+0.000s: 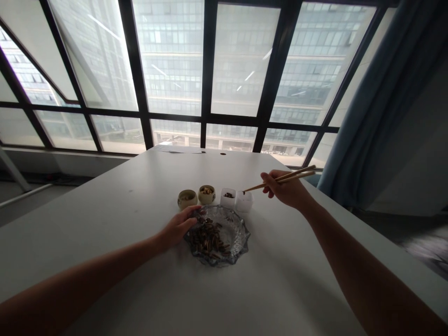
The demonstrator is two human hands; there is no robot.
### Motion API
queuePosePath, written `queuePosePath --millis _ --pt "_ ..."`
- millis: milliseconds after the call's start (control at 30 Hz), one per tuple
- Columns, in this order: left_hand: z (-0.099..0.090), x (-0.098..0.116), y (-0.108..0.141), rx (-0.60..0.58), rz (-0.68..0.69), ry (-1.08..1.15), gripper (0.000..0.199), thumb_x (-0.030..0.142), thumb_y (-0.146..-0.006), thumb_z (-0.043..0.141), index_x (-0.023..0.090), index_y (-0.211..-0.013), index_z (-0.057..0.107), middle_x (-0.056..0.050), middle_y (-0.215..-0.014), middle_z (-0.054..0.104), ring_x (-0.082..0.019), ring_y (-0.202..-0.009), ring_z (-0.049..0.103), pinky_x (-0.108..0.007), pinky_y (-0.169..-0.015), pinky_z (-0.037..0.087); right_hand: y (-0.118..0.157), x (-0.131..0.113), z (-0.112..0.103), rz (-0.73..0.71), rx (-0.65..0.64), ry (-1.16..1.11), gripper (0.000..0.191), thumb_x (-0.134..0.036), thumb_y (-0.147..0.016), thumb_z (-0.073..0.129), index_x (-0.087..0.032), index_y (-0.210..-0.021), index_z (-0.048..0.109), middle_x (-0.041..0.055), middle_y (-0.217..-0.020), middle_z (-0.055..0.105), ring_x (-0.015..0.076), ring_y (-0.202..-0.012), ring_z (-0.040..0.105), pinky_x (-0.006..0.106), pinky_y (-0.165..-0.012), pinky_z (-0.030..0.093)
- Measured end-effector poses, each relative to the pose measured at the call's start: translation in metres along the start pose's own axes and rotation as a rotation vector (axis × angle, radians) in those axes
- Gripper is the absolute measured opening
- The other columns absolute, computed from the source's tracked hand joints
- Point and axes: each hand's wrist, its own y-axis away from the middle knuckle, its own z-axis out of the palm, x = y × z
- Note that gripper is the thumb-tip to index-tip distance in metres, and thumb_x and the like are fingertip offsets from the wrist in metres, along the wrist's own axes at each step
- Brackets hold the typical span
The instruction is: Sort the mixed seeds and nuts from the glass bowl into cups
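Note:
My left hand (179, 226) grips the left rim of a scalloped clear glass bowl (241, 238), thumb over the edge. Brown, elongated seeds or nuts (208, 237) are heaped in the bowl's left half. Held in my right hand (282, 187) is a pair of wooden chopsticks (261, 185), pointing left. At their tips is a small dark piece (244, 192), over the right white plastic cup (244, 203). Beside it, the left white cup (228, 201) contains dark reddish pieces.
Two small beige pots stand behind the bowl: the left pot (187, 199) has dim contents, the right pot (206, 194) holds light-brown nuts. All rest on a white table (140, 261). Windows rise beyond it; a blue curtain (360, 121) hangs at right.

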Motion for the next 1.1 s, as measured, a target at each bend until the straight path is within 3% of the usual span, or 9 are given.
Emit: queuePosePath --millis 200,300,467,633,900,1100 --pt "0.0 0.0 0.0 0.008 0.013 -0.004 0.051 0.038 -0.082 0.066 0.018 -0.129 0.065 -0.01 -0.127 0.073 -0.032 -0.12 0.064 -0.044 -0.106 0.047 0.0 0.001 0.002 0.016 0.012 0.053 0.064 -0.077 -0.087 0.054 -0.016 -0.068 0.063 0.0085 -0.058 0.069 0.0144 -0.046 0.063 0.024 -0.042 0.048" --pt "-0.001 -0.005 -0.001 0.009 0.01 -0.008 0.052 0.038 -0.083 0.066 0.017 -0.13 0.064 -0.011 -0.127 0.073 -0.032 -0.118 0.064 -0.044 -0.105 0.047 0.003 -0.011 0.004 -0.054 0.0 -0.095 0.065 -0.077 -0.086 0.053 -0.016 -0.068 0.064 0.0081 -0.058 0.069 0.0137 -0.046 0.061 0.024 -0.043 0.049" --pt "-0.002 -0.01 -0.002 0.001 0.016 -0.021 0.052 0.037 -0.084 0.065 0.017 -0.132 0.063 -0.011 -0.129 0.071 -0.032 -0.12 0.063 -0.044 -0.106 0.045 0.02 -0.041 0.03 -0.098 -0.33 -0.363 0.059 -0.072 -0.086 0.06 -0.015 -0.071 0.067 0.0052 -0.058 0.068 0.0125 -0.046 0.059 0.022 -0.042 0.047" --pt "-0.002 -0.009 -0.002 -0.002 0.029 -0.036 0.052 0.036 -0.085 0.063 0.016 -0.133 0.062 -0.012 -0.129 0.071 -0.032 -0.121 0.062 -0.045 -0.106 0.045 0.035 -0.05 0.062 -0.077 -0.438 -0.366 0.052 -0.065 -0.085 0.065 -0.015 -0.069 0.064 0.0053 -0.061 0.069 0.0118 -0.049 0.06 0.02 -0.043 0.045" --pt "-0.001 -0.009 -0.002 0.003 0.028 -0.028 0.051 0.034 -0.085 0.064 0.017 -0.133 0.062 -0.01 -0.13 0.071 -0.031 -0.121 0.062 -0.044 -0.107 0.046 0.04 -0.044 0.078 -0.128 -0.437 -0.328 0.051 -0.063 -0.089 0.062 -0.016 -0.068 0.064 0.004 -0.058 0.067 0.0133 -0.051 0.062 0.021 -0.046 0.045" --pt "-0.001 -0.01 -0.002 0.004 0.029 -0.047 0.052 0.035 -0.085 0.063 0.016 -0.134 0.061 -0.012 -0.129 0.07 -0.031 -0.121 0.062 -0.042 -0.106 0.046 0.042 -0.045 0.082 -0.281 -0.385 -0.222 0.052 -0.062 -0.094 0.056 -0.017 -0.07 0.064 0.0034 -0.058 0.065 0.012 -0.05 0.056 0.022 -0.047 0.041"
